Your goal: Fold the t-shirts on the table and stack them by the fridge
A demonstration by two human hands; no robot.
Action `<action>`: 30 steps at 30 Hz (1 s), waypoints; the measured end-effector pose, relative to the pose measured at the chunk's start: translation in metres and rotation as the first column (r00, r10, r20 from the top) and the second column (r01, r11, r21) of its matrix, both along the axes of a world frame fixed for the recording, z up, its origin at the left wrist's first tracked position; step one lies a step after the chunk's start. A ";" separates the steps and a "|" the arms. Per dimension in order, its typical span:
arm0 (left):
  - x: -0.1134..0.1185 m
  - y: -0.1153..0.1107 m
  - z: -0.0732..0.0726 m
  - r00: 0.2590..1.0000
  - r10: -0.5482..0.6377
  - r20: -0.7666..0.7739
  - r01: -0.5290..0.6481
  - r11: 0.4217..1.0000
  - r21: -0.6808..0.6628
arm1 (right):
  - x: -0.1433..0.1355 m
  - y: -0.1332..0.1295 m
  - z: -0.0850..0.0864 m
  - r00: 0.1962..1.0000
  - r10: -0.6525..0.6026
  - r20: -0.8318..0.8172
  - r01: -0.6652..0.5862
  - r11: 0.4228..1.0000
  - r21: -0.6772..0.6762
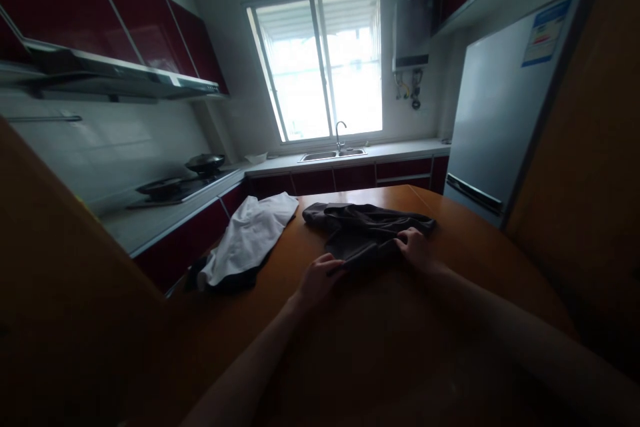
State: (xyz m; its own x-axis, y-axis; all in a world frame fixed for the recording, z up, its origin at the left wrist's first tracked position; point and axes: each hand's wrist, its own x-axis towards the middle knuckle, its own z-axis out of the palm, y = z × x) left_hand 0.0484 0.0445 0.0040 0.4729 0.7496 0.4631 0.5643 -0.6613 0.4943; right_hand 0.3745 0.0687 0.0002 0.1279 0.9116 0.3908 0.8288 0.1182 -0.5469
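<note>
1. Bench (380,347) of orange-brown wood, smooth and rounded at its right side, deep in shadow nearest the person and glossy toward the window.
2. Left hand (320,277): fingers closed in a narrow pinch on the near edge of a dark cloth (357,220), at that edge's left end.
3. Right hand (415,247): fingers curled narrowly over the same cloth farther right, thumb side toward the other hand. Both hands hold it.
4. That dark cloth lies on the bench, soft and matt, its near edge a straight, thick fold between the hands; behind this it slumps into loose ridges and creases, with a tapering end reaching right.
5. Left of it, well apart from the hands, a white cloth (255,233) lies in a long, softly wrinkled shape over black fabric (237,281), which shows along its lower border.
6. Beyond, a pale, flat worktop (400,149) carries a shiny metal sink (320,156) with a slender arched tap (339,137); at left, dark rounded pans (205,163) sit on the hob.
7. Farthest, a bright sliding window (350,67) is set in the wall.
</note>
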 end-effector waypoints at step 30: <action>-0.028 0.166 0.022 0.828 0.557 0.071 -0.524 0.812 -0.256 | 0.077 -0.055 0.012 0.998 0.002 0.069 0.017 0.961 -0.277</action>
State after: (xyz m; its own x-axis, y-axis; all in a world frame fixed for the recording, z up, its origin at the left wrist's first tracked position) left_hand 0.0209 0.2107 0.0264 -0.0945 0.9529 0.2882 0.7149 -0.1365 0.6858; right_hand 0.4520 0.0136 0.0122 0.1168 0.9845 0.1312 0.8652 -0.0359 -0.5002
